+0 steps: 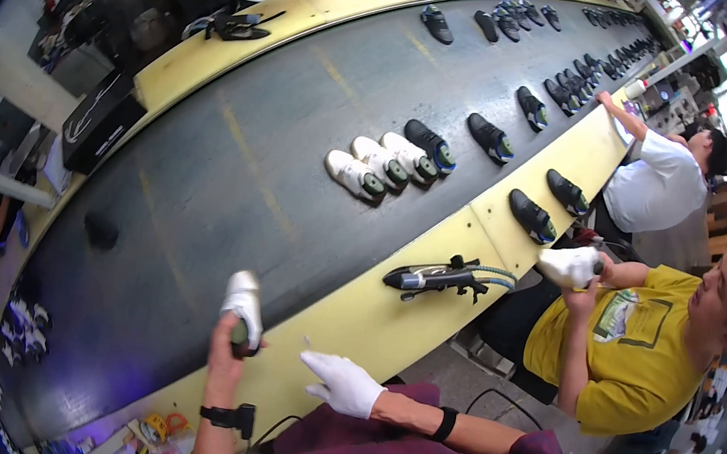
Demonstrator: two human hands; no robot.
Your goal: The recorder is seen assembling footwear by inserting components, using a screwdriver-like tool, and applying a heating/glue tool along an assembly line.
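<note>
The right hand (345,383), in a white glove, rests spread and empty on the yellow ledge (370,315) along the conveyor belt's (234,164) near edge. The bare left hand (231,343) grips a white shoe (243,303) over that edge.

The white shoe on a green last (243,303), gripped by the bare left hand (225,351), looks like smooth, faintly glossy leather-like material. The right hand (343,382) wears a white, matt cloth glove. The dark grey conveyor belt (234,164) is matt and rubbery, scuffed with faded yellow marks. The pale yellow worktop edge (370,320) seems painted, smooth and slightly worn. The black heat tool with a braided hose (440,277) shows matt plastic.
</note>
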